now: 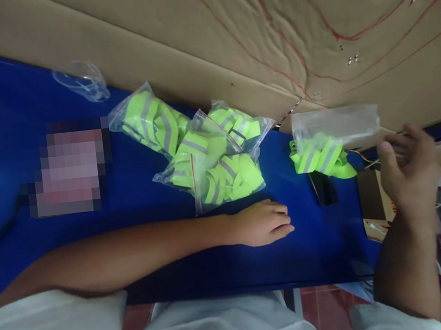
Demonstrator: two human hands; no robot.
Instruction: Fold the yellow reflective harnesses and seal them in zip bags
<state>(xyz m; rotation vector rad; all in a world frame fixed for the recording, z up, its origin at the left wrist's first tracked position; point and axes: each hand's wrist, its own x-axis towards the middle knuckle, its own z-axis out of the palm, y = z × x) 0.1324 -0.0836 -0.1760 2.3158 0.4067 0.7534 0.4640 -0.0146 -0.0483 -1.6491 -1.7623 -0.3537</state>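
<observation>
Clock directions taken over the whole view, 12 at the far edge, unless a hand is named. Your left hand [264,222] lies palm down on the blue table [316,252], fingers loosely bent; the palm side is hidden, so whether anything is under it cannot be told. Your right hand [410,166] is at 3 o'clock, slightly blurred, fingers half curled with the thumb apart: released.

Loose strap bundle [316,160], lime with grey bands: at 9 to 10 o'clock from your right hand. The clear bag [336,124] overlaps its upper side, and the bag's near end sits just beside your fingers. A dark phone [324,188] lies partly under the strap. Open cardboard box [372,188]: 8 o'clock from your right hand.

At 11 o'clock from your left hand, bagged straps [229,177] lie in an overlapping group, some bags showing a red seal line. Clear plastic piece [83,82] at 10 o'clock; pixelated object [71,170] at 9, identity unreadable. Brown sheet [173,12] with red lines spans the 12 o'clock side.
</observation>
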